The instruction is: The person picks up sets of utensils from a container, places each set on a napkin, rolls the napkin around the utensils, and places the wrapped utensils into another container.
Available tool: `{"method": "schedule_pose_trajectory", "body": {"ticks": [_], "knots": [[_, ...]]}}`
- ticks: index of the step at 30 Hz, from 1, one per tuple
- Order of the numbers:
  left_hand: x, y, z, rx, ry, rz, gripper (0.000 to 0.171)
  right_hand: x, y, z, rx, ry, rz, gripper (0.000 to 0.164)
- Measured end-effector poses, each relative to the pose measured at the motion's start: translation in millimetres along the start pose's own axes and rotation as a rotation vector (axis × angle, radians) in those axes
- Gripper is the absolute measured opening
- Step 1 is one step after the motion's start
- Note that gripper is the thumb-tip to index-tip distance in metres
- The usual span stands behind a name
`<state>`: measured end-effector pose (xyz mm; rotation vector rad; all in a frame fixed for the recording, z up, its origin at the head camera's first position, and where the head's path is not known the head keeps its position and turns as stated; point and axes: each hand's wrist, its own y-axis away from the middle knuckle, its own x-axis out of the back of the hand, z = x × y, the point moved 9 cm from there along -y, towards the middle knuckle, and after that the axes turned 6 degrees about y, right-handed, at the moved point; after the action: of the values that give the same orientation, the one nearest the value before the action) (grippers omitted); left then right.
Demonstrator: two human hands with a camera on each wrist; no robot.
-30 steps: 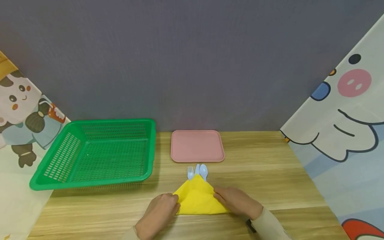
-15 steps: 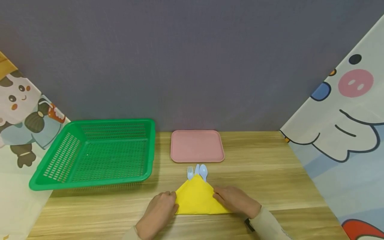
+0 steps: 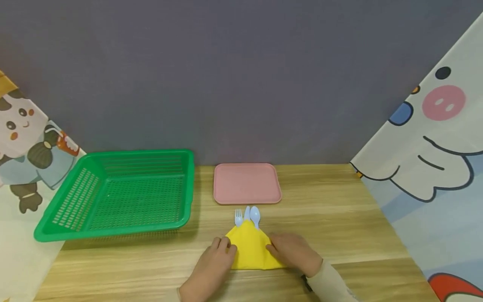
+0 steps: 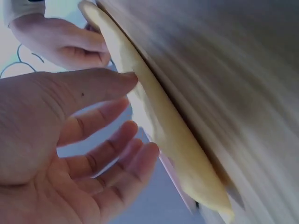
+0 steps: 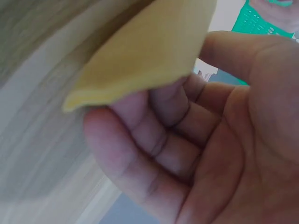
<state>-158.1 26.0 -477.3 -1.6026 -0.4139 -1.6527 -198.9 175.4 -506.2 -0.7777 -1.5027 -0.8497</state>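
A yellow cloth napkin, folded to a point at its far side, lies over the lower parts of a pale blue fork, knife and spoon; their handles are hidden. My left hand is at the napkin's left side. In the left wrist view its thumb touches the napkin, and the fingers bend loosely, apart from the thumb. At the right corner, my right hand pinches the napkin, fingers beneath and thumb on the other side.
Behind the cutlery a pink tray lies on the wooden table. A green plastic basket stands at the left. A grey panel closes off the back, with cartoon-printed walls at both sides.
My left hand has shifted inward to the right over the napkin's left side, its fingers less bunched. The right hand has moved slightly left. The cutlery stays put.
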Motion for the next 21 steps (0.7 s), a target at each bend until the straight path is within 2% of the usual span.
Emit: {"method": "schedule_pose_trajectory", "body": {"ticks": [6, 8, 12, 14, 17, 19, 21], "knots": [[-7.6, -2.2, 26.5, -0.137, 0.038, -0.026, 0.015, -3.4, -1.0, 2.8, -0.074, 0.035, -0.014, 0.021], [-11.7, -2.9, 32.3, -0.157, 0.061, -0.045, 0.016, -3.3, -1.2, 3.0, -0.087, 0.043, -0.010, 0.021], [-18.1, -4.6, 37.2, -0.156, 0.057, -0.072, 0.023, -3.8, -0.9, 4.4, -0.120, 0.060, -0.006, 0.024], [-19.2, -5.6, 38.1, -0.151, 0.048, -0.075, 0.025, 0.4, -0.1, 3.6, -0.131, 0.099, 0.038, 0.025], [-19.1, -7.1, 38.7, -0.148, 0.030, -0.074, 0.023, 13.7, 1.5, -2.7, -0.136, 0.130, 0.159, 0.026], [-19.4, -7.8, 38.5, -0.146, 0.015, -0.080, 0.023, 22.4, 2.8, -11.1, -0.111, 0.084, 0.234, 0.024], [-19.1, -8.5, 38.2, -0.149, -0.001, -0.083, 0.023, 27.4, 3.3, -20.3, -0.072, -0.011, 0.270, 0.019]]}}
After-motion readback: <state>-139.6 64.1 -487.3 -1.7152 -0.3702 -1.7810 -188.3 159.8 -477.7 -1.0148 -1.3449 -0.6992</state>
